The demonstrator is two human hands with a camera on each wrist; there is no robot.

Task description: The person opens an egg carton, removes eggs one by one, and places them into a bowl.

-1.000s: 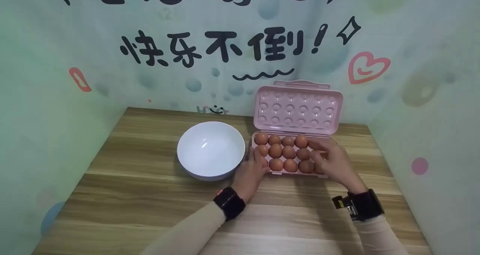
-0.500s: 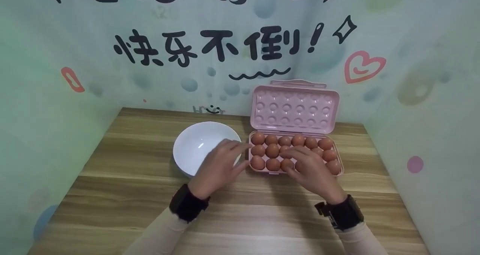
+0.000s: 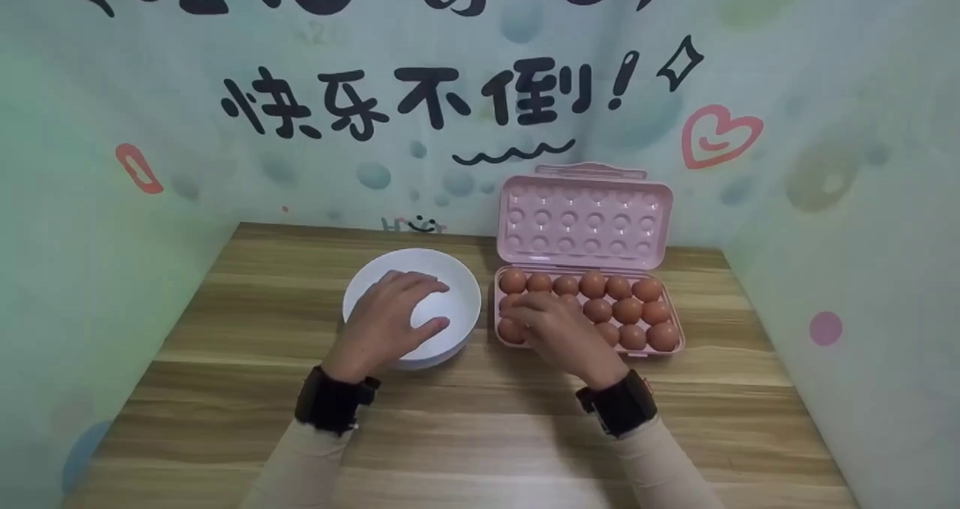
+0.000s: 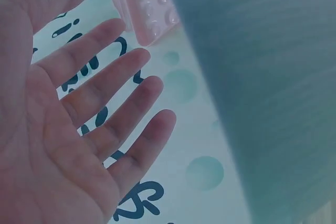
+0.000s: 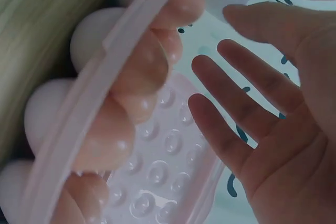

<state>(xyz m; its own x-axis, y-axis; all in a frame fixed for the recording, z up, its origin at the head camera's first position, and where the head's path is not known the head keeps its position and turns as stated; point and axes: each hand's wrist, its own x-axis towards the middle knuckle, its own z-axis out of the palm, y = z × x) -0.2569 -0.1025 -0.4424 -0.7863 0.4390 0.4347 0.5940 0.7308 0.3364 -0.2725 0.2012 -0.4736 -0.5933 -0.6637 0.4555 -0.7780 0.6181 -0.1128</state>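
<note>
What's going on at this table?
Someone's left hand hovers, fingers spread, above a white bowl, holding nothing. Their right hand is over the eggs in a pink carton beside it, but grips none. The carton's lid is up, and both containers stand on the wooden table.

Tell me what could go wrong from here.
The right hand is over the pink egg carton; a careless press or knock could crack the brown eggs.

The left hand is over the white bowl; catching its rim might shift or tip it.

The open lid stands raised behind the eggs; a bump to the carton might swing it down onto them.
</note>
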